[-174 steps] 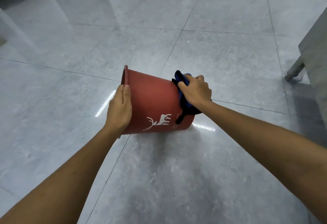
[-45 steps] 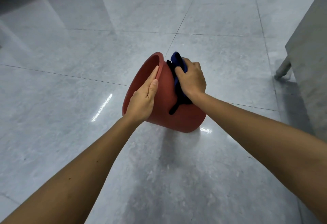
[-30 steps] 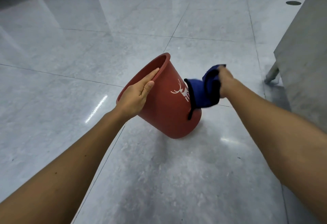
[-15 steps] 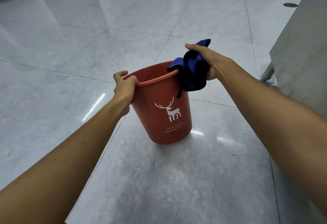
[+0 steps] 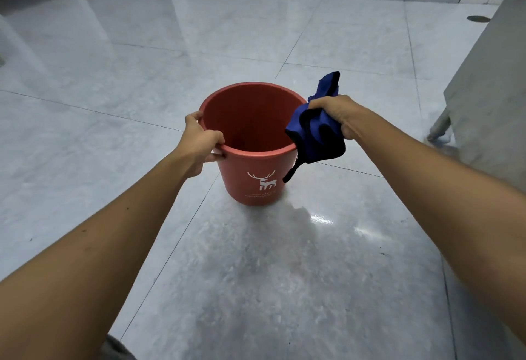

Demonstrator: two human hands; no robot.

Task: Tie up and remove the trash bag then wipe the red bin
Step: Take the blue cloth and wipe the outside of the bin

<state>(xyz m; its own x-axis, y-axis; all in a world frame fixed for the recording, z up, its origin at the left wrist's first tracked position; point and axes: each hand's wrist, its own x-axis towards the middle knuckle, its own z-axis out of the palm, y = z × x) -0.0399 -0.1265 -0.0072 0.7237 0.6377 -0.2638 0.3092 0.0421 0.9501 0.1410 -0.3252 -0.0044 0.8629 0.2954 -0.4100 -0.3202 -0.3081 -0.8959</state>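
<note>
Step in hand: wiping. No trash bag shows in or near the bin, so the tying and removing look done, and this seems a pause between strokes.
Next move: probably bring the cloth down inside the mouth or along the rim. That calls for a firm hold at the rim so the light bin does not slide or tip under the rubbing.
Floor [image 5: 284, 274]: pale glossy tiles. The bin stands on them, in the middle of the view.
Red bin [image 5: 242, 180]: upright on its base, its inside bare as far as can be seen.
Bin axis: long axis vertical, open mouth pointing up toward the camera, narrower base down.
Blue cloth [image 5: 316, 137]: bunched, hanging just beside the bin's right rim, with a dark loop dangling against the outer wall.
Left hand [image 5: 199, 140]: grasping the bin's left rim, thumb inside, fingers curled outside.
Right hand [image 5: 336, 115]: clenched round the cloth, held at rim height.
Deer print [image 5: 263, 182]: white, facing the person.
</note>
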